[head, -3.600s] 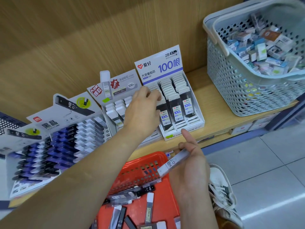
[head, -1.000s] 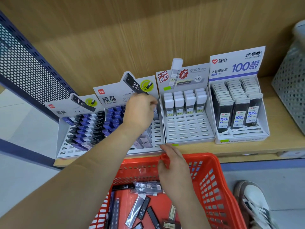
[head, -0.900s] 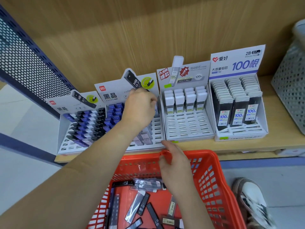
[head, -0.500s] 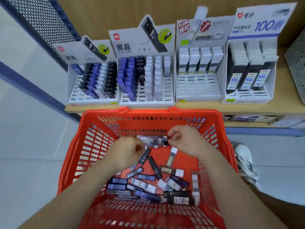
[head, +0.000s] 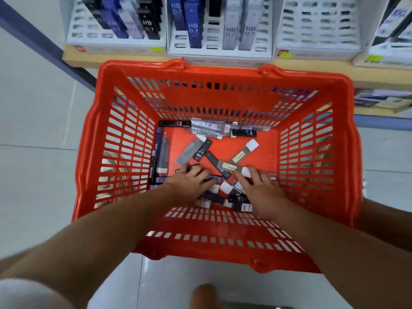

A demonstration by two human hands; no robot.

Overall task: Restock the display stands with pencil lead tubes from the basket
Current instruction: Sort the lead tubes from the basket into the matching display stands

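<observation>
Left hand [head: 189, 182], right hand [head: 259, 188] amid basket [head: 223, 71] tubes [head: 242, 152] (grips unclear).

Red slatted basket [head: 223, 73] stands just before the shelf [head: 111, 60]; black, grey and purple lead tubes [head: 244, 152] lie scattered flat on its bottom; white display stands [head: 219, 53] above hold slotted HB 0.7 tubes.

Premises: a retail shop, stationery section. A wooden shelf [head: 111, 60] carries a row of white cardboard display stands [head: 219, 51]. These are slotted and stocked with upright pencil lead tubes [head: 192, 30] marked HB 0.7. Small green stickers [head: 156, 49] sit on the stands' front edges. A red plastic shopping basket [head: 223, 73] sits in front of the shelf, with loose tubes lying in it. A lower shelf [head: 370, 112] holds further boxed goods. The floor [head: 33, 175] is pale glossy tile.
</observation>
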